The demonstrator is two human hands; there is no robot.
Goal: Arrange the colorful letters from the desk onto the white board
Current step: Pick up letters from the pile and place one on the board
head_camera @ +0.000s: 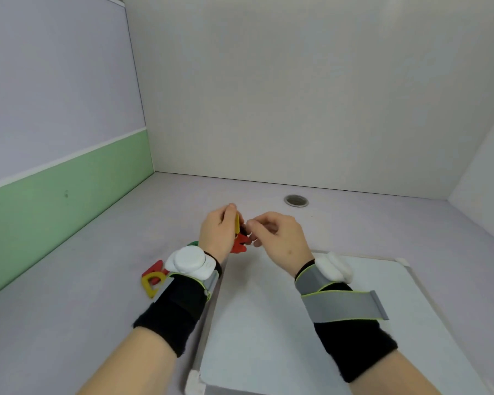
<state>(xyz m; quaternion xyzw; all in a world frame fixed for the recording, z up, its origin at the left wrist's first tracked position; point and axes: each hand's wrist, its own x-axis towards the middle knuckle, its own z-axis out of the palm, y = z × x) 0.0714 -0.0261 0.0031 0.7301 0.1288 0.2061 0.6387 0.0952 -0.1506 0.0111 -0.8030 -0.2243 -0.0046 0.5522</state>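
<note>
My left hand (218,232) is raised above the far left corner of the white board (268,323) and grips a small stack of letters, a yellow one (237,223) on edge and a red one (240,244) below it. My right hand (280,233) meets it from the right, fingertips pinching at the stack. On the desk left of the board lie a red letter (152,268) and a yellow letter (151,283), partly hidden by my left wrist. A green letter (193,243) peeks out behind that wrist. The board's face is bare.
A round cable hole (296,200) sits in the desk near the back wall. A green and lilac partition (69,181) borders the desk on the left, with white walls behind and at the right. Both wrists wear black bands with white sensors.
</note>
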